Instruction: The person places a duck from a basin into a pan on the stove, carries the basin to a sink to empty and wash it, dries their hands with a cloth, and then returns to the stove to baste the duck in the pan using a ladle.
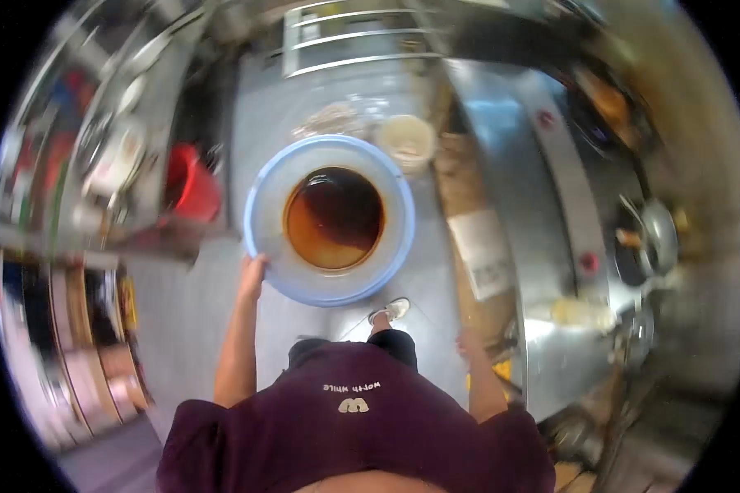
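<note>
A wide basin (263, 205) with a pale blue rim is in front of me, dark brown liquid pooled in its middle. At its lower left edge, my left hand (253, 273) is closed on the rim. My right hand (469, 343) hangs low on the right, beside brown cardboard (462, 185) along the counter's foot. Motion blur smears its fingers, and I cannot make out anything in it. Just beyond the basin is a cream-coloured bucket (406, 141), and left of that lies a blurred clear plastic bag (333, 122).
A steel counter (501, 131) runs along the right, with a pan (658, 238) on its far side. On the left, a red bucket (193, 185) stands under a cluttered worktable (152, 123). A metal rack (362, 37) is at the far end of the grey floor (189, 296).
</note>
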A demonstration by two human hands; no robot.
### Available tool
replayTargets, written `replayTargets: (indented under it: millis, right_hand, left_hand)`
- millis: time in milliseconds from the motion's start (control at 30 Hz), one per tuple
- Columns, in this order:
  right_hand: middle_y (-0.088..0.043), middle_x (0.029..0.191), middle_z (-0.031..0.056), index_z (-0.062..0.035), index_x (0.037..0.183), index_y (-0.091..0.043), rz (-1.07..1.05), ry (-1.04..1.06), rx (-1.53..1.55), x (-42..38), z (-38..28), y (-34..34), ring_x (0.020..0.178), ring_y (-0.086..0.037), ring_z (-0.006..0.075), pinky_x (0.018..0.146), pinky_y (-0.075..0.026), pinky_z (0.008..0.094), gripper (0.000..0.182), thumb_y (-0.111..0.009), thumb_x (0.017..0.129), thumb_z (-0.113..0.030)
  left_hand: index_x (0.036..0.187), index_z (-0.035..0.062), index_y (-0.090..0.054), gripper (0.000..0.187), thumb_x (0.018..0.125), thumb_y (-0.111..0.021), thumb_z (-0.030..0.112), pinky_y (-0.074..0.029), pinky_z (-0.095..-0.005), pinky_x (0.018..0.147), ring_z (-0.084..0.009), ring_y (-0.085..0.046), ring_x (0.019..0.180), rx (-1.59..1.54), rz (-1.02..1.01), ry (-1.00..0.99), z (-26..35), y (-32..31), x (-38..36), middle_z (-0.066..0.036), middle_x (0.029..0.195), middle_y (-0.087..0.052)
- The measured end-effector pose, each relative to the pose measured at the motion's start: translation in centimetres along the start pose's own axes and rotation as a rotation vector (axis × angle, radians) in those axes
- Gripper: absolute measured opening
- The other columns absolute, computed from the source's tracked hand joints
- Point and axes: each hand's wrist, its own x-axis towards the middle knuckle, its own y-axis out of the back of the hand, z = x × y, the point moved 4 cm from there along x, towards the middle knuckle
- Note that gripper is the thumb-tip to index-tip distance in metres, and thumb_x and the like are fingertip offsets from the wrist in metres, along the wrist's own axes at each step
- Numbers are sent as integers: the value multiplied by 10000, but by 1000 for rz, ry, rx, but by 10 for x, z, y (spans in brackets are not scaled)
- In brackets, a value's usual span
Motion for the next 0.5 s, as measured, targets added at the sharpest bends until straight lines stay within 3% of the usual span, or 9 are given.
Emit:
replayTargets:
  millis: [100,300,333,400,433,500]
  right_hand:
    - [-463,519,88,-26,647,-429,-78,205,-175,23,-73,-39,346,-393,149,284,-315,287,121,-446,737,-106]
    - [-507,569,137,10,780,-468,-273,663,-581,8,-138,-235,353,-427,185,304,-345,294,143,-437,742,-125]
    - [-515,586,136,8,814,-479,-272,392,-429,-32,-129,-280,375,-456,192,317,-359,291,173,-450,743,-147]
    - [-520,596,126,2,855,-499,-433,405,-626,-66,-99,-356,391,-479,195,318,-367,285,208,-468,749,-174]
    - [-565,690,146,-17,923,-496,-540,337,-772,-68,-79,-390,461,-527,223,378,-418,309,243,-435,786,-208]
    - [-564,668,129,-30,888,-519,-560,356,-971,-108,-61,-464,464,-532,214,390,-427,310,221,-478,766,-209]
  left_hand:
    - [762,54,-521,204,638,-517,216,-283,-241,436,-101,-381,500,-67,213,21,-38,86,-49,0,590,-444]
    - [786,30,-524,230,617,-528,186,-318,-258,434,-120,-420,494,-340,528,90,-135,249,-127,-17,596,-476]
    - [802,22,-524,245,616,-527,183,-330,-263,441,-125,-427,498,-364,573,122,-163,277,-142,-25,606,-485]
    - [834,7,-523,277,615,-525,177,-353,-275,455,-133,-442,507,-382,658,183,-217,333,-180,-39,625,-503]
    - [838,-15,-529,286,613,-514,160,-351,-276,438,-139,-457,499,-420,753,177,-227,353,-205,-52,632,-516]
    - [842,-42,-534,295,611,-504,138,-353,-280,421,-147,-472,487,-493,916,170,-244,384,-234,-69,645,-531]
